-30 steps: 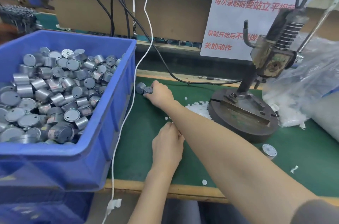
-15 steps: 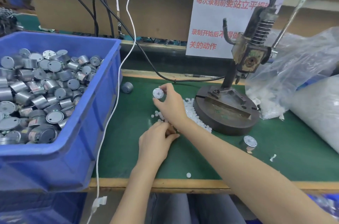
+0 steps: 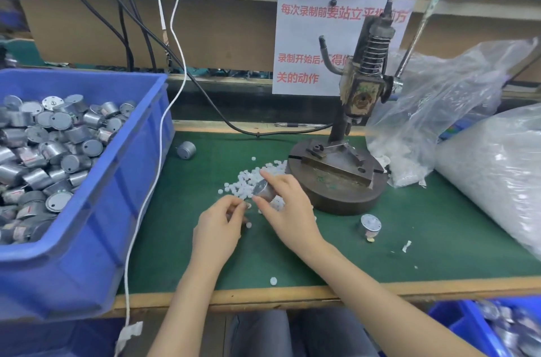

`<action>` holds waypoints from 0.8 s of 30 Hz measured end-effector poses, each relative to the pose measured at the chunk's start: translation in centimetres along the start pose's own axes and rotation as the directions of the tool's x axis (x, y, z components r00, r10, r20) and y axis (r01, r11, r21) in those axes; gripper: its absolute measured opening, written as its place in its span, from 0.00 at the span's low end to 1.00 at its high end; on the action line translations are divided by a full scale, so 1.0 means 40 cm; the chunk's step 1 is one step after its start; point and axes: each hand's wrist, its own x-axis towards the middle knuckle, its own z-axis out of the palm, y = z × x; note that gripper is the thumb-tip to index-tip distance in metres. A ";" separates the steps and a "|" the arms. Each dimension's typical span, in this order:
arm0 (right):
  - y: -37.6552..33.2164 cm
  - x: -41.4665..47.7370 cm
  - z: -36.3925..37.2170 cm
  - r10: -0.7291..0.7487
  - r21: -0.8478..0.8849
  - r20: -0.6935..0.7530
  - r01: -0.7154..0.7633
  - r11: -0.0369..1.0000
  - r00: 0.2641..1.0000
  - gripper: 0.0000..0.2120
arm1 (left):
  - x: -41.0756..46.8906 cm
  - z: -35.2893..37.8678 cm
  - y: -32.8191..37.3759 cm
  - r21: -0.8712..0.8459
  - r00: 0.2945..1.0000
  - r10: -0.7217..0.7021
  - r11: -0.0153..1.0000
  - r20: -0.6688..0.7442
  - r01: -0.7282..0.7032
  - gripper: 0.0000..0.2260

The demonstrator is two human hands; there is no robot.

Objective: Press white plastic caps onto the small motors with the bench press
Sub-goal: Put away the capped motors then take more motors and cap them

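My right hand (image 3: 288, 212) grips a small silver motor (image 3: 263, 189) over the pile of white plastic caps (image 3: 248, 181) on the green mat. My left hand (image 3: 218, 228) is just left of it, thumb and fingertips pinched together at a small white cap (image 3: 248, 205) near the motor. The bench press (image 3: 345, 157) stands to the right, its round base bare and its ram raised. One motor (image 3: 186, 149) lies on its side by the crate, and another (image 3: 370, 225) stands in front of the press base.
A blue crate (image 3: 96, 210) full of silver motors fills the left side. Clear bags of white caps (image 3: 491, 169) lie at the right. A white cable (image 3: 158, 166) hangs over the crate's edge. A blue bin (image 3: 474, 324) with motors sits below the bench at the right.
My right hand picked a motor up near the crate and brought it back to the cap pile, close to my left hand. The view shifted right and down.
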 end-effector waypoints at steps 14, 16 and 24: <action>0.015 -0.042 0.010 0.108 0.027 0.112 -0.112 0.993 0.988 0.11 | -0.007 -0.004 -0.012 0.036 0.996 0.092 0.995 -0.012 -0.091 0.09; 0.019 -0.038 0.008 0.114 0.019 0.077 -0.116 0.993 0.990 0.11 | -0.012 -0.004 -0.016 0.110 0.991 0.131 0.985 0.030 -0.134 0.06; 0.026 -0.032 0.006 0.115 0.054 0.058 -0.118 0.992 0.992 0.17 | -0.010 -0.003 -0.012 0.154 0.984 0.166 0.972 0.068 -0.175 0.04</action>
